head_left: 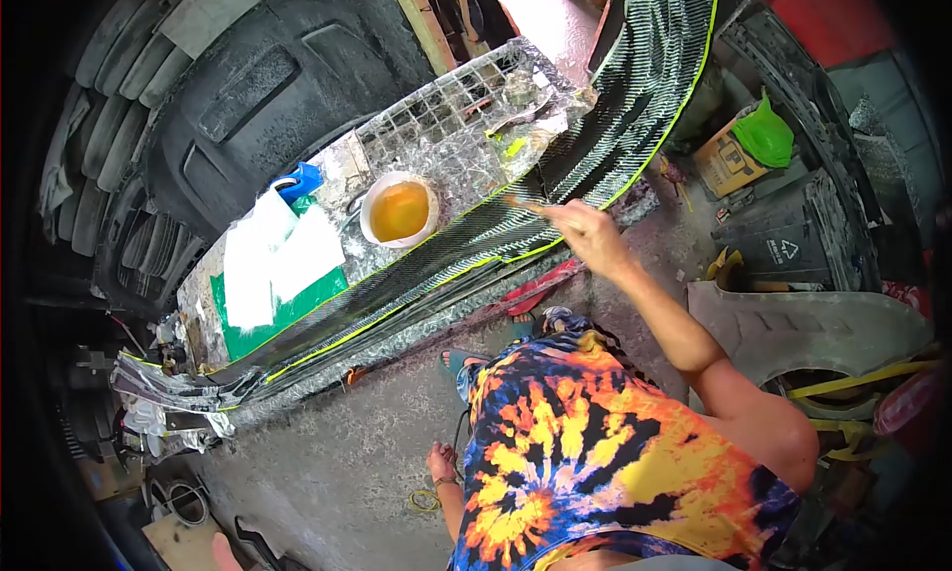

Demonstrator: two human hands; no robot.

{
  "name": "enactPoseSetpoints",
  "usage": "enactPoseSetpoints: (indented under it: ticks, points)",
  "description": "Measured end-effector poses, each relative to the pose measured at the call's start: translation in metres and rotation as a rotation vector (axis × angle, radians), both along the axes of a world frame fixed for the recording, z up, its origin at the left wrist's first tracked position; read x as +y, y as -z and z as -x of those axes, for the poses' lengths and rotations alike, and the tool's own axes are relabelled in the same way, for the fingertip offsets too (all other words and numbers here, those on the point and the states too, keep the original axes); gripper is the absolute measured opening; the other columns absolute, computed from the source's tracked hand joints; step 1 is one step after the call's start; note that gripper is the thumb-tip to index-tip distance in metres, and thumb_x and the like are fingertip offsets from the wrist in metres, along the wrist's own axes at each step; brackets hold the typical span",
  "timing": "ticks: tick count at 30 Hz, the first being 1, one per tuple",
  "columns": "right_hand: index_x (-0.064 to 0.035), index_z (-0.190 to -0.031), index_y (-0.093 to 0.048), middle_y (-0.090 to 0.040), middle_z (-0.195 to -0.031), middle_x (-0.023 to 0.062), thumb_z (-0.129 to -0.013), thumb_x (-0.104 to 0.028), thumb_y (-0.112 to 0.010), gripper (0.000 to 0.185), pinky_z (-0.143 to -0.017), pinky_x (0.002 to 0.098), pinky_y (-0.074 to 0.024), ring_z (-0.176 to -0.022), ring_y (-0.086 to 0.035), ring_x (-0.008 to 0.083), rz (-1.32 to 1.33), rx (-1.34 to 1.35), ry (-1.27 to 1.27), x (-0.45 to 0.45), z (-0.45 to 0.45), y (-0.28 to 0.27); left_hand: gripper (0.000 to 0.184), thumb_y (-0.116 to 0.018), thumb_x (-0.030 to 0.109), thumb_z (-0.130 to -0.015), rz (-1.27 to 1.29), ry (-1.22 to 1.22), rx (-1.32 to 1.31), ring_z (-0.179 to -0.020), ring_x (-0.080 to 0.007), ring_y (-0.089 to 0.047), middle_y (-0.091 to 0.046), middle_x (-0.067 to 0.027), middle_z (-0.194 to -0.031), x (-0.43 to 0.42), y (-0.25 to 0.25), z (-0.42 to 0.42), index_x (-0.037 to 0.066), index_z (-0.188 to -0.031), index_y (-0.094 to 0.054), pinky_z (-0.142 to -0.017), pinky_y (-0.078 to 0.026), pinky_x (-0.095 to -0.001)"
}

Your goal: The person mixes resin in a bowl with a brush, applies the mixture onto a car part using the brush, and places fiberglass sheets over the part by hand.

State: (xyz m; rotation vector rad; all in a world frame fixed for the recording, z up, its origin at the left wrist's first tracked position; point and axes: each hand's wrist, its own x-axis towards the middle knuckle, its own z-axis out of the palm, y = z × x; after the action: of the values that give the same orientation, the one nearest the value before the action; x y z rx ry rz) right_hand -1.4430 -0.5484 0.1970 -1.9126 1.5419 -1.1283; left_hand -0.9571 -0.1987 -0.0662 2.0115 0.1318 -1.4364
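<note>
My right hand point(590, 236) is closed around the handle of a brush point(524, 205), its bristle end pointing left over the carbon fibre part point(466, 236). This long, curved black woven piece has bright yellow-green edging and runs along the front of the workbench. Left of the brush, a white bowl point(366, 214) of amber liquid stands on the bench. My left hand point(442, 462) hangs low beside my body, above the floor, fingers loosely bent and apart, with nothing visible in them.
White sheets point(268, 264) lie on a green sheet point(230, 325) near a blue tape dispenser point(300, 181). A dark moulded panel point(283, 85) leans behind the workbench point(471, 179). At right are a cardboard box point(729, 165) with a green bag point(762, 135) and a grey fender point(833, 323).
</note>
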Motion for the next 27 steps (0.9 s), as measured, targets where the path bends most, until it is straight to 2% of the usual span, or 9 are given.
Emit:
enactPoseSetpoints:
  ticks: [3,6,8,12,14,16,19,23,27]
  points:
    - [-0.0142,-0.109,-0.067,-0.06,-0.086,0.0081,-0.088,-0.015,-0.06,0.021,-0.064,0.0347,-0.0502,-0.074,-0.063,0.0251,-0.083,-0.104,-0.23,0.005,-0.046,0.012,0.022,-0.054,0.028,-0.09,0.042,-0.063,0.065,-0.065,-0.0214,-0.059,-0.06,-0.0067,-0.075,0.004,0.016,-0.005,0.007,-0.1,-0.053,-0.055,-0.048,-0.0376]
    - [-0.0136,-0.11,-0.064,-0.057,-0.084,0.0098,-0.089,-0.019,-0.058,0.022,-0.065,0.0381,-0.0495,-0.075,-0.061,0.0301,-0.117,-0.064,-0.385,-0.012,-0.087,0.036,0.026,-0.055,0.027,-0.09,0.013,-0.091,0.096,-0.065,-0.0209,-0.058,-0.06,-0.007,-0.076,0.01,0.02,-0.006,0.007,-0.106,-0.051,-0.055,-0.048,-0.0371]
    - [-0.0085,-0.111,-0.064,-0.058,-0.085,0.0106,-0.09,-0.015,-0.058,0.023,-0.07,0.0369,-0.0484,-0.077,-0.059,0.0308,-0.078,-0.05,-0.367,-0.027,-0.096,0.053,0.029,-0.056,0.028,-0.09,0.03,0.053,0.01,-0.065,-0.0211,-0.058,-0.06,-0.0078,-0.077,0.0,-0.002,0.004,0.006,-0.108,-0.05,-0.056,-0.048,-0.0368]
    - [-0.0049,-0.108,-0.066,-0.06,-0.086,0.0119,-0.089,-0.011,-0.059,0.021,-0.071,0.0324,-0.0474,-0.079,-0.061,0.0234,-0.17,-0.044,-0.189,-0.035,-0.067,0.043,0.034,-0.057,0.027,-0.09,0.059,-0.154,0.055,-0.068,-0.024,-0.06,-0.061,-0.0099,-0.084,0.012,0.017,-0.001,0.004,-0.113,-0.047,-0.061,-0.052,-0.0381]
    - [-0.0066,-0.108,-0.065,-0.061,-0.086,0.0127,-0.088,-0.01,-0.058,0.021,-0.068,0.0353,-0.0468,-0.077,-0.061,0.0292,-0.092,-0.03,-0.112,-0.028,-0.051,0.031,0.036,-0.058,0.028,-0.09,0.02,-0.197,0.028,-0.071,-0.0245,-0.062,-0.061,-0.0114,-0.089,0.019,0.013,0.004,0.005,-0.115,-0.046,-0.062,-0.053,-0.0386]
    - [-0.0052,-0.109,-0.065,-0.06,-0.083,0.0126,-0.087,-0.007,-0.06,0.023,-0.063,0.0332,-0.0467,-0.071,-0.06,0.0255,-0.098,0.013,-0.033,-0.016,-0.053,0.011,0.035,-0.058,0.029,-0.089,0.048,-0.208,0.009,-0.072,-0.0219,-0.063,-0.063,-0.0103,-0.087,0.032,0.01,0.01,0.006,-0.113,-0.048,-0.062,-0.052,-0.037]
    - [-0.006,-0.109,-0.065,-0.059,-0.081,0.0113,-0.086,-0.007,-0.061,0.023,-0.061,0.0325,-0.0468,-0.068,-0.06,0.0245,-0.109,-0.012,-0.224,-0.007,-0.09,0.009,0.033,-0.06,0.031,-0.088,0.018,-0.225,-0.012,-0.069,-0.019,-0.063,-0.064,-0.0081,-0.083,0.047,0.008,0.018,0.007,-0.109,-0.051,-0.06,-0.051,-0.0335]
    - [-0.0135,-0.111,-0.065,-0.058,-0.083,0.0098,-0.088,-0.016,-0.059,0.023,-0.065,0.0373,-0.0476,-0.076,-0.06,0.0305,-0.158,-0.023,-0.528,-0.007,-0.179,0.04,0.03,-0.062,0.033,-0.086,-0.007,-0.281,0.002,-0.061,-0.0179,-0.062,-0.064,-0.0063,-0.077,0.073,0.018,0.035,0.006,-0.098,-0.055,-0.051,-0.048,-0.0306]
    - [-0.0125,-0.11,-0.065,-0.057,-0.083,0.0101,-0.089,-0.014,-0.058,0.023,-0.065,0.0388,-0.0472,-0.076,-0.06,0.031,-0.138,-0.062,-0.566,-0.02,-0.232,0.069,0.027,-0.061,0.03,-0.087,-0.093,-0.276,0.004,-0.053,-0.0201,-0.059,-0.063,-0.0086,-0.069,0.091,0.02,0.049,0.004,-0.091,-0.056,-0.044,-0.046,-0.0321]
